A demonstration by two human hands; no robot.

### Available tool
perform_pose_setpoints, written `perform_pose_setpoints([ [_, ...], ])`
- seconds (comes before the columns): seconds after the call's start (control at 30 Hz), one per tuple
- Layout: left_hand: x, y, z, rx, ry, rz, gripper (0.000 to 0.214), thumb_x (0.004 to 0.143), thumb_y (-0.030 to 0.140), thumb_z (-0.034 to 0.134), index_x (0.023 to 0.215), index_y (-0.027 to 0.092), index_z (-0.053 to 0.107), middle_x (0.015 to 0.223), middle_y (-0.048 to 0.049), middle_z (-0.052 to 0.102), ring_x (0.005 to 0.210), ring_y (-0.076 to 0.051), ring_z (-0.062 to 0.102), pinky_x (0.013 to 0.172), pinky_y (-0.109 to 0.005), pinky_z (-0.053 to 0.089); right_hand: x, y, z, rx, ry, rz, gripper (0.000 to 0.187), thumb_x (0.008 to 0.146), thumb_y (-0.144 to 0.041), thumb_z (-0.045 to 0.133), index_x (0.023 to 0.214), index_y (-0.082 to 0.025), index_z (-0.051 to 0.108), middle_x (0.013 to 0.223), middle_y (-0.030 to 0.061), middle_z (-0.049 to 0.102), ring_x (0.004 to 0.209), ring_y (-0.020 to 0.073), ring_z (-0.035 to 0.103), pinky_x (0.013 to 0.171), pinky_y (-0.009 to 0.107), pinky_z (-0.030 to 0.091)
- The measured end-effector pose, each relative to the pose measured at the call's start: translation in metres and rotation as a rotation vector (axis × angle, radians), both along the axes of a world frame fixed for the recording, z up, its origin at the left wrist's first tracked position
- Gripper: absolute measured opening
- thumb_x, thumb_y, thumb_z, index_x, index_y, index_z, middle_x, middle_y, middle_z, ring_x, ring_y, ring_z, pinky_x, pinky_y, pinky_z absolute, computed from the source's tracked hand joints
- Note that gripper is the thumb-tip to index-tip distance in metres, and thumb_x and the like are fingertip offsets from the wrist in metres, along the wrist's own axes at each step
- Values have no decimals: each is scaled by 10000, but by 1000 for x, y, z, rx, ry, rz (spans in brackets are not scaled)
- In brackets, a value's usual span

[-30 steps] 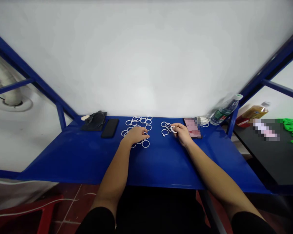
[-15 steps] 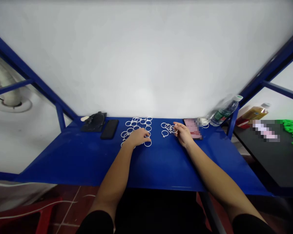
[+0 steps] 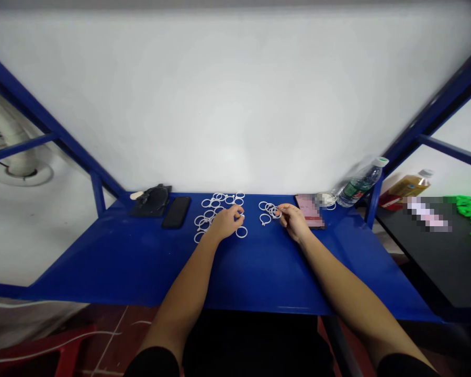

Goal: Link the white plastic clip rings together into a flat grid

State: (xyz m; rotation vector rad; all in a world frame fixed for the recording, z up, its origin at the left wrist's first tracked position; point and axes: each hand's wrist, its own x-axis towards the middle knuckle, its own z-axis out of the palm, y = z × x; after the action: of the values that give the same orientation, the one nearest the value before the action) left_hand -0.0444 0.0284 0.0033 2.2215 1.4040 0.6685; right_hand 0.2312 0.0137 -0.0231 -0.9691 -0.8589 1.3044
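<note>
Several white plastic rings, each with a small knob, lie in two groups on the blue tabletop (image 3: pixel 255 272). Over the right side of the larger group (image 3: pixel 206 203) is my left hand (image 3: pixel 226 222), its thumb and index finger closing at a white ring that the fingers mostly cover. One loose ring (image 3: pixel 241 236) lies just below those fingertips. My right hand (image 3: pixel 293 222) is pinched at the right edge of the smaller cluster, its fingertips on a white ring (image 3: pixel 275 217). Another ring (image 3: pixel 265 224) sits a little apart at the front of that cluster.
On the left lie a black phone (image 3: pixel 176 212) and a crumpled black plastic bag (image 3: pixel 154 201). A pink-screened device (image 3: pixel 311 212) lies beside my right hand, with a water bottle (image 3: pixel 360 186) behind it. Blue frame bars and a white wall (image 3: pixel 235 104) bound the table.
My left hand has shifted slightly right and its fingertips have drawn together. My right hand has lowered its ring toward the cluster. The view has tilted up a little.
</note>
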Motion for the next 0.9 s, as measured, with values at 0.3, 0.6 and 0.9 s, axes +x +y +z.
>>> perform_pose_setpoints([
  [0.3,0,6,-7,135,-128,10,260,947,229,596,1134,229,777,1075,-22,796,930,-175,725,902,-306,554,5,4,-9,82,-201,-134,116,672,-282,562,631,-202,636,533,-5,575,433,107,427,433,235,304],
  [0.6,0,6,-4,198,-124,139,245,871,140,594,983,222,797,1009,-18,782,842,-170,695,848,-294,555,0,-15,-1,374,-1283,25,470,886,-180,576,1343,-230,678,1168,89,776,985,250,725,885,366,545],
  [0.9,0,9,-7,216,-113,131,270,903,160,576,1035,227,802,1012,-26,776,790,-158,684,839,-296,558,-16,-27,12,380,-1590,76,301,1021,-268,528,1220,-221,749,1416,125,666,1170,288,700,968,396,567],
])
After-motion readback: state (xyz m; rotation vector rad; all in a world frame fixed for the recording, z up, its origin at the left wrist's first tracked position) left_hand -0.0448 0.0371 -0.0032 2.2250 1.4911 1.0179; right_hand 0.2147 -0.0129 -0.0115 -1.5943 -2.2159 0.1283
